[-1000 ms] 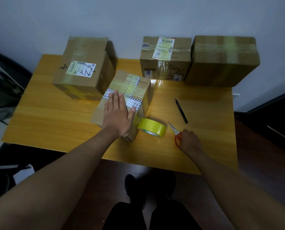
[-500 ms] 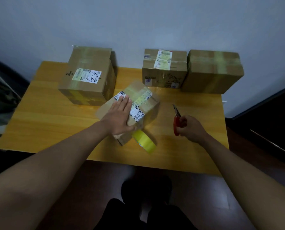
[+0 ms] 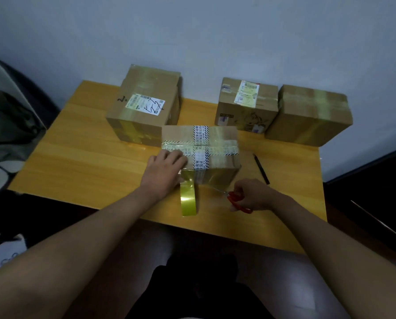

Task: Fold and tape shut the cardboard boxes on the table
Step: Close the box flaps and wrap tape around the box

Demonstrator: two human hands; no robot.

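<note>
Your left hand [image 3: 167, 169] presses flat on the front box [image 3: 215, 143]; right hand [image 3: 252, 196] grips scissors [image 3: 235, 199] | three back boxes look taped; tape strip [image 3: 188, 196] uncut

Home packing corner: wooden table [image 3: 82, 143], taped parcels [image 3: 146, 107], bare wall [image 3: 192, 31].

Tape roll [image 3: 188, 199] before box [image 3: 215, 143]
</note>
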